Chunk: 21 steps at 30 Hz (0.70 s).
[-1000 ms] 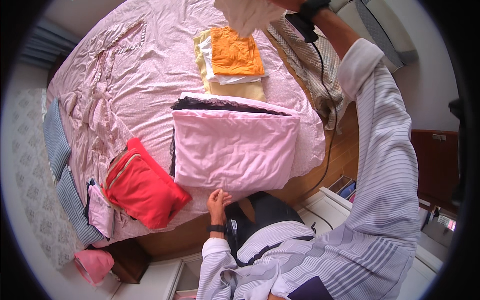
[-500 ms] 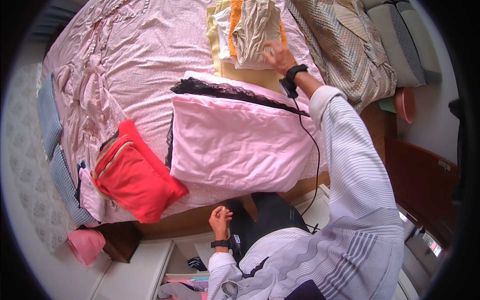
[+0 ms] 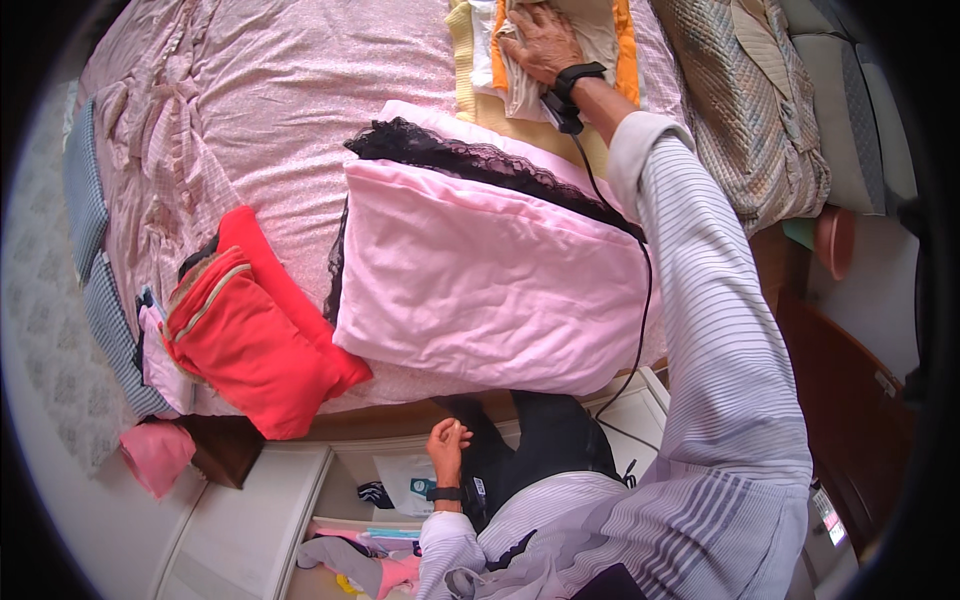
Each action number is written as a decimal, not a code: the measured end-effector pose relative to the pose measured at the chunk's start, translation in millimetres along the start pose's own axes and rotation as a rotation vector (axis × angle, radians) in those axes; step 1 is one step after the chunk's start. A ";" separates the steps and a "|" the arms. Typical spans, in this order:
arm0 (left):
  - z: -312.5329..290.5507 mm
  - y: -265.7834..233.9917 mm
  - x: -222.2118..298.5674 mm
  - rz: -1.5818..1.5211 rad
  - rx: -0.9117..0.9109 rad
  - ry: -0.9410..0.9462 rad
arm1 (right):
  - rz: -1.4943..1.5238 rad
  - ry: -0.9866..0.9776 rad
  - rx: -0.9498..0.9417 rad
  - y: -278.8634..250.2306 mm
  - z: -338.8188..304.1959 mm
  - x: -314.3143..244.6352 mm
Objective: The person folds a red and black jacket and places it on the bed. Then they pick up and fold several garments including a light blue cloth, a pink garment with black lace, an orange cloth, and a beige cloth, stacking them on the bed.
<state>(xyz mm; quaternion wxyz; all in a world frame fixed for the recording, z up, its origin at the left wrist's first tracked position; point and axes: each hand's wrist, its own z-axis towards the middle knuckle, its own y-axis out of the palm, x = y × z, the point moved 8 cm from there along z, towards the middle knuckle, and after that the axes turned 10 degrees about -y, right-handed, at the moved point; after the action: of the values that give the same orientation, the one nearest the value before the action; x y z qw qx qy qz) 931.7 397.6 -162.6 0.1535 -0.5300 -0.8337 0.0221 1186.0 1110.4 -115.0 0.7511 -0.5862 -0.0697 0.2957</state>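
My right hand (image 3: pixel 543 44) lies flat with its fingers spread on a beige folded garment (image 3: pixel 526 98). This tops a stack that shows orange cloth (image 3: pixel 627 55), white cloth (image 3: pixel 482 50) and yellow cloth (image 3: pixel 463 60) at its sides. Low in front of my body, my left hand (image 3: pixel 449 438) is closed, its fingers curled together, with nothing visible in it. Between me and the stack lies a large folded pink cloth (image 3: pixel 490 280), with black lace trim (image 3: pixel 440 147) along its far edge. Folded red clothes (image 3: pixel 265 340) rest left of it.
Pink patterned bedding (image 3: pixel 330 70) covers the bed. A quilted blanket (image 3: pixel 750 110) lies at the right, by grey cushions (image 3: pixel 845 120). Near me, an open drawer (image 3: pixel 345 525) holds clothes. A black cable (image 3: pixel 647 290) runs from my right wrist. A pink lampshade (image 3: pixel 158 458) stands lower left.
My right hand has moved from the right edge of the beige garment onto its top and flattened there. The view has shifted slightly; my left hand stays closed near my lap.
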 end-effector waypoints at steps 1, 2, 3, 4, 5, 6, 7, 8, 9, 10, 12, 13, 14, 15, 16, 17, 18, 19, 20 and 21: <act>1.6 1.0 -1.2 0.004 0.004 -0.006 | -0.006 -0.001 -0.046 7.2 -0.1 -0.3; 2.8 2.3 -1.2 0.008 0.007 -0.009 | 0.072 0.005 0.007 5.8 1.0 2.4; 4.4 4.1 -1.4 0.017 0.015 -0.023 | 0.145 0.012 0.060 1.5 -0.9 8.8; 5.0 8.4 1.6 0.018 -0.009 -0.008 | 0.213 0.018 0.115 -4.1 -2.8 16.3; 6.1 12.4 5.1 0.019 -0.023 0.002 | 0.195 -0.020 0.256 -18.9 -2.9 22.6; 7.1 15.9 8.5 0.021 -0.032 0.006 | 0.181 -0.060 0.396 -33.9 -6.4 28.6; 7.1 17.9 12.4 0.015 -0.037 0.015 | 0.172 -0.096 0.535 -46.6 -12.6 33.4; 7.4 20.1 15.9 0.012 -0.041 0.018 | 0.359 0.128 0.417 -41.6 -25.9 61.3; 7.9 22.0 19.0 0.008 -0.041 0.022 | 0.392 0.233 0.503 -45.5 -33.6 74.7; 8.2 23.6 21.0 0.011 -0.046 0.022 | 0.412 0.331 0.499 -44.8 -36.9 87.0; 10.0 25.8 24.2 0.019 -0.048 0.025 | 0.405 0.487 0.418 -39.6 -36.3 102.5; 11.1 26.4 24.9 0.025 -0.048 0.027 | 0.378 0.546 0.337 -36.3 -33.1 106.2; 12.3 26.5 25.0 0.029 -0.047 0.028 | 0.345 0.459 0.307 -39.6 -20.0 100.5; 13.3 26.1 24.7 0.032 -0.044 0.029 | 0.278 0.440 0.189 -37.5 -9.3 95.7; 14.1 26.0 24.1 0.033 -0.046 0.028 | 0.320 0.491 0.137 -36.2 -3.3 94.3; 14.5 25.6 23.4 0.035 -0.048 0.027 | 0.361 0.543 0.085 -35.1 -1.5 89.6; 15.3 24.4 21.8 0.043 -0.040 0.013 | 0.382 0.509 0.137 -43.5 6.6 81.2; 15.3 24.4 22.5 0.029 -0.049 0.022 | 0.403 0.475 0.189 -52.1 16.8 73.9; 14.8 23.6 22.0 0.022 -0.048 0.017 | 0.423 0.439 0.239 -59.8 23.4 66.4; 14.4 22.7 21.2 0.016 -0.040 0.005 | 0.489 0.425 0.265 -63.2 27.2 60.6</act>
<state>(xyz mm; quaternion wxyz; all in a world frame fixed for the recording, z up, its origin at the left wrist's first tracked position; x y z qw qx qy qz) 939.2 428.2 -175.9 0.1450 -0.5394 -0.8294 0.0054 1246.1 1156.4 -63.3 0.7252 -0.5315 0.2698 0.3446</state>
